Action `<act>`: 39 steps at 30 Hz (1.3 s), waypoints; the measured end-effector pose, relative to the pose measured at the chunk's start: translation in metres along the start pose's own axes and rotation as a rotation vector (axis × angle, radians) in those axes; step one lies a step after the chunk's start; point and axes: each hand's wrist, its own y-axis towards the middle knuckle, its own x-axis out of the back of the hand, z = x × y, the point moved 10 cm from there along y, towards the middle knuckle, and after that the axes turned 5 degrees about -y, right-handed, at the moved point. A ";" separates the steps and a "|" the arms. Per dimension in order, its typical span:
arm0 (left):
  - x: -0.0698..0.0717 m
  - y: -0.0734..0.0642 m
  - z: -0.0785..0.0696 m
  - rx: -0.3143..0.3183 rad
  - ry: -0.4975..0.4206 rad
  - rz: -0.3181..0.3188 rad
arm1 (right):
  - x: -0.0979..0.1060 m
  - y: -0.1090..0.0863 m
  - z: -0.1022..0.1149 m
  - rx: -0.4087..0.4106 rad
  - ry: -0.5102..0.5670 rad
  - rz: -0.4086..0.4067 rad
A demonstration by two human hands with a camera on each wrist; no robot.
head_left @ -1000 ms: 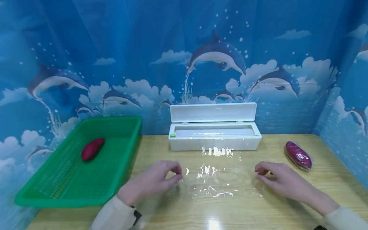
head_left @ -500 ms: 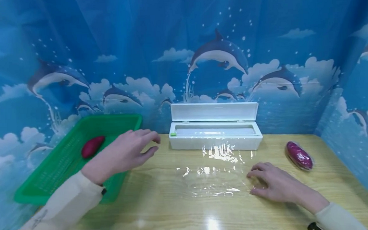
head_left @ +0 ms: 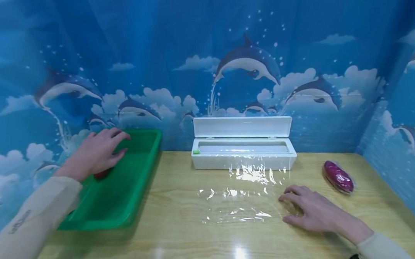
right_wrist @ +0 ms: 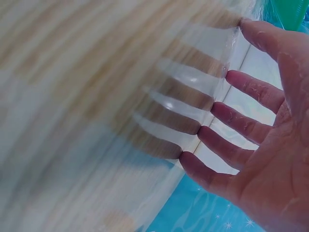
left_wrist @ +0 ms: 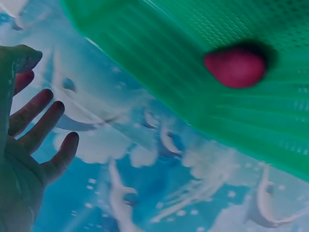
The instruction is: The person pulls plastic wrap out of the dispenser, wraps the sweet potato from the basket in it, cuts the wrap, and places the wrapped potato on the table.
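Observation:
My left hand hovers over the green basket, its fingers spread and nothing held. Below it, mostly hidden by the hand in the head view, a reddish-purple sweet potato lies inside; the left wrist view shows this sweet potato whole on the basket floor. A sheet of clear cling film stretches over the wooden table from the white dispenser box. On the sheet's right side, my right hand rests with spread fingertips touching the surface, as the right wrist view confirms.
The dispenser's white lid stands raised, with a small green piece at the box's left end. A film-wrapped purple sweet potato lies at the right of the table. A dolphin-print curtain borders the back and sides.
My left hand has let go of the film's left side and moved left and up, over the basket. The right hand has shifted slightly left and spread its fingers onto the surface.

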 end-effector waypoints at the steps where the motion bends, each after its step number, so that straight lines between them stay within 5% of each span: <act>1: -0.003 -0.001 0.006 0.014 0.006 0.013 | 0.000 0.000 0.000 -0.001 0.000 0.002; 16: -0.044 0.004 0.054 0.064 0.142 0.056 | -0.001 -0.002 -0.005 -0.022 -0.014 -0.004; 32: -0.109 -0.011 0.103 0.258 0.021 0.188 | -0.002 -0.001 0.000 -0.026 -0.019 -0.011; 39: -0.123 -0.024 0.115 0.321 0.010 0.225 | -0.001 -0.001 0.000 -0.027 -0.018 -0.022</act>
